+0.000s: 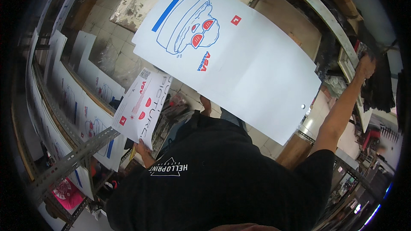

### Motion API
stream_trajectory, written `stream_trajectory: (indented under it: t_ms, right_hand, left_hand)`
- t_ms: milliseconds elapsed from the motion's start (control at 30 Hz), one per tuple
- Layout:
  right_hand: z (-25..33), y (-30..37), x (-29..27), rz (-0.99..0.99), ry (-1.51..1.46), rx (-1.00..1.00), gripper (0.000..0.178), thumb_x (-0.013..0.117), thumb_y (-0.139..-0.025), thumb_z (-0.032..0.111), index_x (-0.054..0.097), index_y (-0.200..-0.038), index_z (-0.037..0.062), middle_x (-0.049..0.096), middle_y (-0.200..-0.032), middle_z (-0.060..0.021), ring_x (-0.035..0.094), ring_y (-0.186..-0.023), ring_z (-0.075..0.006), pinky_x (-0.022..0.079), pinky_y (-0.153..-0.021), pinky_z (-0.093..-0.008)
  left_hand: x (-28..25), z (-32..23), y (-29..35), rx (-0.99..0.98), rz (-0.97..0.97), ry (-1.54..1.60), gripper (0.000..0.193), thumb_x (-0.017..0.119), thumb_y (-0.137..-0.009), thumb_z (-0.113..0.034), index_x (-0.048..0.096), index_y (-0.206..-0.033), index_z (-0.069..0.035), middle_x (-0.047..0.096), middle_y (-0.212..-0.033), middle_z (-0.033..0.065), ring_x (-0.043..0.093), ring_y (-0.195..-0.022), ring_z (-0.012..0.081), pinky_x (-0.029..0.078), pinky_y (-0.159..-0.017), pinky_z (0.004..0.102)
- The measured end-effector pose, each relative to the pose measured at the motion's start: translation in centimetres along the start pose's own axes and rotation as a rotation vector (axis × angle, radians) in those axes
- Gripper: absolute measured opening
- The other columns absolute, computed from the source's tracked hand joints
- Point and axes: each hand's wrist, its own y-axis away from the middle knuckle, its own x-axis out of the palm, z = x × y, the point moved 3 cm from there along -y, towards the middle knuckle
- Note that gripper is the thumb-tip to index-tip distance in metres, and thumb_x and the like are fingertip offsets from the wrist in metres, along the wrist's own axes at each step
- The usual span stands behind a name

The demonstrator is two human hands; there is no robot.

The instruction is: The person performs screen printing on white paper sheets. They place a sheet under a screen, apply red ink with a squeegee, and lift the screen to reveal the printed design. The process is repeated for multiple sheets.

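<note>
My left hand (144,148) is closed on the lower corner of a white printed sheet (136,100) with red shapes, dark lettering and a small square code. The sheet curls a little and hangs left of my body. In front of me lies a large white printed board (257,68), bearing a blue line drawing with red sunglasses and a small round hole near its right corner. Far to the right, my right arm is stretched out. My right hand (365,66) is closed at the end of a long pale frame bar (332,10); its fingertips are partly hidden.
Several similar printed boards (60,98) stand in a rack on the left, with a perforated metal bar (79,154) across it. A worn, paint-stained surface (141,0) lies beyond the large board. Pink cloth (68,194) is low on the left; tiled floor (267,145) shows below.
</note>
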Motion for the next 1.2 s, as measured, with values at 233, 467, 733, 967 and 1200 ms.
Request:
stream_trajectory:
  t_ms: [233, 467, 733, 967, 1200]
  right_hand:
    - [-0.6, 0.2, 0.2, -0.022, 0.010, 0.021, 0.065, 0.066, -0.074, 0.049, 0.055, -0.135, 0.0274, 0.061, -0.129, -0.0130, 0.056, -0.120, -0.0358, 0.042, -0.101, -0.0493]
    - [0.4, 1.3, -0.3, 0.026, 0.003, 0.029, 0.066, 0.066, -0.073, 0.047, 0.056, -0.134, 0.0245, 0.060, -0.129, -0.0164, 0.056, -0.120, -0.0364, 0.042, -0.101, -0.0476]
    - [-1.0, 1.4, -0.2, -0.023, -0.108, -0.016, 0.066, 0.067, -0.070, 0.048, 0.058, -0.132, 0.0274, 0.062, -0.126, -0.0155, 0.058, -0.117, -0.0374, 0.044, -0.099, -0.0464]
    - [2.7, 3.0, -1.8, -0.033, -0.099, -0.060, 0.048, 0.058, -0.078, 0.025, 0.061, -0.123, 0.0089, 0.067, -0.112, -0.0160, 0.062, -0.104, -0.0345, 0.048, -0.091, -0.0430]
    - [2.3, 3.0, -2.3, 0.006, -0.226, -0.137, 0.048, 0.057, -0.077, 0.028, 0.061, -0.120, 0.0078, 0.066, -0.109, -0.0222, 0.061, -0.105, -0.0383, 0.047, -0.093, -0.0460]
  left_hand:
    - [7.7, -0.5, -1.6, -0.093, 0.205, -0.121, 0.039, 0.058, -0.094, -0.006, 0.051, -0.132, -0.008, 0.064, -0.113, 0.0121, 0.063, -0.098, 0.0235, 0.052, -0.084, 0.0385]
    - [18.2, -3.0, -4.6, 0.089, 0.490, 0.061, 0.043, 0.060, -0.094, -0.009, 0.048, -0.135, -0.007, 0.062, -0.118, 0.0113, 0.062, -0.102, 0.0248, 0.048, -0.093, 0.0392]
    - [27.9, -16.9, 3.4, 0.788, -0.094, -0.164, 0.040, 0.064, -0.094, -0.023, 0.056, -0.126, 0.001, 0.061, -0.121, 0.0183, 0.059, -0.106, 0.0285, 0.050, -0.089, 0.0414]
    - [47.1, -23.6, 26.2, 1.669, 0.895, -0.328, 0.043, 0.073, -0.079, -0.010, 0.063, -0.120, -0.002, 0.060, -0.125, 0.0174, 0.053, -0.119, 0.0351, 0.039, -0.101, 0.0441]
    - [58.9, -16.1, 41.1, 2.015, 1.117, -0.992, 0.068, 0.075, -0.076, -0.047, 0.054, -0.137, -0.024, 0.038, -0.152, 0.0044, 0.033, -0.138, 0.0327, 0.023, -0.104, 0.0575]
